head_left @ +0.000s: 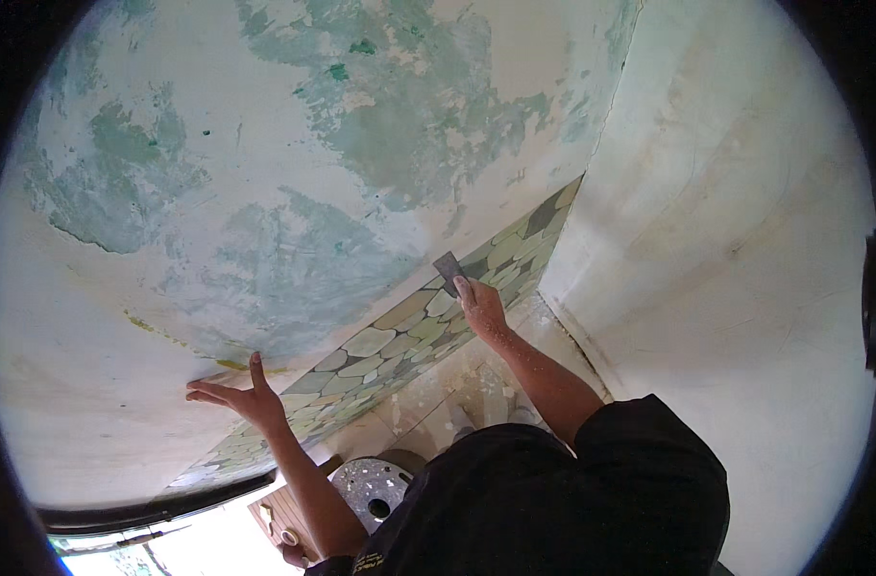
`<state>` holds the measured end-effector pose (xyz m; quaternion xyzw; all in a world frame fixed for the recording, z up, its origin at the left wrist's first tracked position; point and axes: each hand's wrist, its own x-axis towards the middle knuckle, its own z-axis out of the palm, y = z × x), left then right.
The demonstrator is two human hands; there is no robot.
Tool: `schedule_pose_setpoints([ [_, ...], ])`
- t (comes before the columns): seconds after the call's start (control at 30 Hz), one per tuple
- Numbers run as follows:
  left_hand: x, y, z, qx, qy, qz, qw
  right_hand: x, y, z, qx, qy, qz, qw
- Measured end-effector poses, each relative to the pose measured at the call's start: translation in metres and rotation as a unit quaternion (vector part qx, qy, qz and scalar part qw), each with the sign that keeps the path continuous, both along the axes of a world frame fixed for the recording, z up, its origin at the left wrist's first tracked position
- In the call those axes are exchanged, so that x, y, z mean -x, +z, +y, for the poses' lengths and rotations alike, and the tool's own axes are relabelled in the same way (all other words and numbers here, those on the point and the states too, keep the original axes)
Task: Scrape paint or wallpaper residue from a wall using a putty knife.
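Wall work, R hand on the tool. We have the flat dark-grey hand tool (448,272) in our R hand (481,305), fingers closed round its lower end, thumb along it; scraper or sanding pad, can't tell which at this res. Its free end points up-left, lying over the line where the patchy green-and-white wall (352,163) meets the stone-pattern tile band (409,331). Looks to be against the surface, but contact can't be confirmed.

L hand (257,401) holds nothing: open, fingers spread left, thumb up, close to the wall above the band's lower-left stretch; can't tell if it's touching. Yellowish streak (234,365) runs just by the thumb.

Step in hand, our judgement: scraping or smoothing the wall along the band's top edge, approx. toward the corner w/ the pale side wall (745,240). Patches look uneven, so surface prep prob. only part done.

Next move, we'd say, calls for the tool kept flat, light even pressure along the edge, w/o scuffing the tiles; L hand free to steady us or feel for rough spots. Footing matters too: speckled round top (376,475) sits low by our L forearm, above the stained floor (409,408).
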<state>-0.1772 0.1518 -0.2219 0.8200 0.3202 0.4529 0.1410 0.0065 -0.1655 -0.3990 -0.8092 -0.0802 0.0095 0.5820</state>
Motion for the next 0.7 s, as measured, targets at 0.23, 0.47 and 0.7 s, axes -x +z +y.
schedule_pose_setpoints([
  [0.23, -0.001, 0.002, -0.003, 0.015, 0.001, -0.006, 1.0, 0.017, -0.025, -0.017, 0.011, -0.018, 0.009, 1.0],
  [0.47, -0.001, 0.0, -0.001, 0.0, 0.001, 0.009, 1.0, -0.003, -0.027, 0.003, 0.015, -0.027, -0.036, 0.999],
  [0.7, 0.003, 0.004, -0.003, 0.007, 0.006, 0.005, 1.0, 0.012, -0.038, -0.011, -0.018, -0.036, -0.013, 0.999],
])
